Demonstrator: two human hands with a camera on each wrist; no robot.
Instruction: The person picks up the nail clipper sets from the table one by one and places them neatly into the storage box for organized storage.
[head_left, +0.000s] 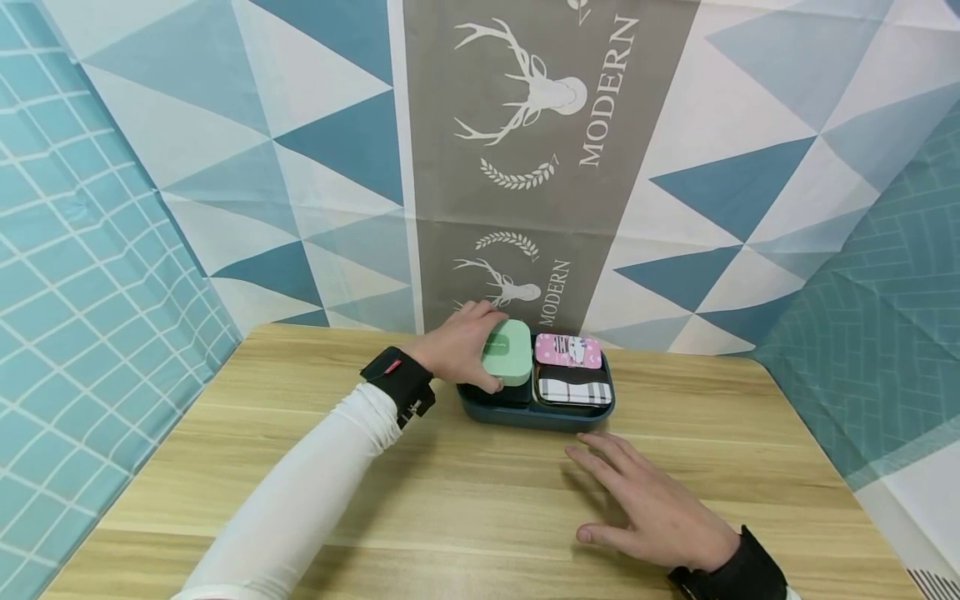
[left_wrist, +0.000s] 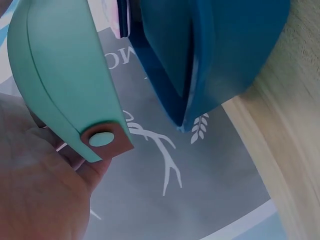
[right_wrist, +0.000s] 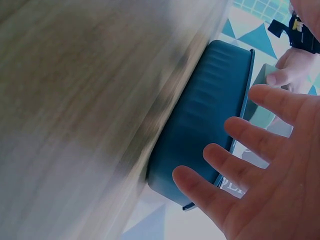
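My left hand [head_left: 457, 343] grips a small mint green case [head_left: 510, 352], rounded at the corners, over the left part of a dark blue bin [head_left: 525, 417]. In the left wrist view the case shows a round button [left_wrist: 101, 139] on a brown tab and is apart from the bin wall. In the bin's right part sit a pink patterned tin [head_left: 555, 350] and a black-and-white plaid item [head_left: 573, 392]. Just in front of the bin, my right hand [head_left: 652, 504] has its fingers spread and holds nothing.
The bin stands at the back of a wood-grain table [head_left: 450, 508]. Behind it hangs a patterned cloth [head_left: 330, 167] with triangles and deer heads. Blue checked cloth [head_left: 67, 275] hangs at the left, and a teal cloth [head_left: 892, 250] at the right.
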